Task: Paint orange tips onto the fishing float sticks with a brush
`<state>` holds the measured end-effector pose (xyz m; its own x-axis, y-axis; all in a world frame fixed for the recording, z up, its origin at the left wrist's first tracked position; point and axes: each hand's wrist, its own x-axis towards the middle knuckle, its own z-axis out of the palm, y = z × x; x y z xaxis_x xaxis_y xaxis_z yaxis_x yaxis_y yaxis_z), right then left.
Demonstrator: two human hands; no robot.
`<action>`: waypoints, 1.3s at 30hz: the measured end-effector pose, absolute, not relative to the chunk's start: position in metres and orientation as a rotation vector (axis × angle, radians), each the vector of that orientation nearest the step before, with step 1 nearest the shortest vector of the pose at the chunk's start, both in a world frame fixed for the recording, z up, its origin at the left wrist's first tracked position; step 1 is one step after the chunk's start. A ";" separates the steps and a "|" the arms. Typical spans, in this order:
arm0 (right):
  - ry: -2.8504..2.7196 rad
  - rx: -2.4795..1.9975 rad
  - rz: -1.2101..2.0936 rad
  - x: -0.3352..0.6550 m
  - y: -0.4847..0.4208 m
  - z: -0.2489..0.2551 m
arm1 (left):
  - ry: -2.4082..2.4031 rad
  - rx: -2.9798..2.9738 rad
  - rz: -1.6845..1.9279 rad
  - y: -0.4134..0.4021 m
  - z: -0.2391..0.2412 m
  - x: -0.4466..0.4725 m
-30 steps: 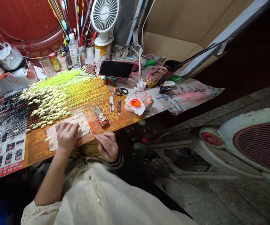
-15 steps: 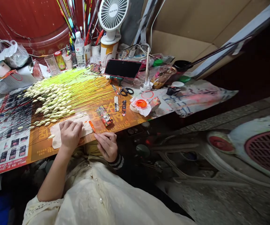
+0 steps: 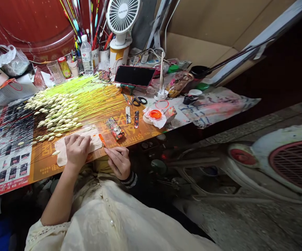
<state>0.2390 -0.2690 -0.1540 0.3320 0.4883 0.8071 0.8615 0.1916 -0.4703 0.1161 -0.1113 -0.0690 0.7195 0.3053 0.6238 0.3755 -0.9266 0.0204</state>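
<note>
My left hand (image 3: pixel 76 150) rests on a pale cloth (image 3: pixel 61 158) at the table's front edge. Its fingers are curled and pressed together; what they hold is hidden. Just left of it sits a cream-coloured fishing float body (image 3: pixel 56 153). My right hand (image 3: pixel 119 163) is closed in a pinch at the edge, at the near end of a slim orange strip (image 3: pixel 102 139) that points away from me. Orange smudges show on the cloth between the hands. Beyond them lie many more floats (image 3: pixel 58 113) with thin dark stems and yellow-green tips.
Right of the cloth lies a paint-stained block (image 3: pixel 115 129), with two small strips (image 3: pixel 136 119) and scissors (image 3: pixel 139 101) behind it. An orange paint dish (image 3: pixel 155 114) sits farther right. A phone (image 3: pixel 134 76), a bottle (image 3: pixel 86 57) and a fan (image 3: pixel 123 15) stand at the back.
The whole view has shifted slightly, so everything sits a little farther left. Both hands keep nearly the same pose and place on the table.
</note>
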 end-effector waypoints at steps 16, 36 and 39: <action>-1.382 -1.353 -0.427 0.231 -0.268 -0.154 | -0.685 -2.771 -0.966 -0.111 -0.063 0.091; -1.403 -1.408 -0.421 0.217 -0.260 -0.155 | -0.736 -2.678 -1.040 -0.106 -0.071 0.052; -1.420 -1.418 -0.406 0.218 -0.260 -0.158 | -0.755 -2.674 -1.021 -0.106 -0.071 0.052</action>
<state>0.2182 -0.2599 -0.1577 0.2412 0.5242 0.8167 0.8768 0.2429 -0.4149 0.0517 -0.1057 -0.0709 0.6350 0.3950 0.6639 0.5192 -0.8546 0.0118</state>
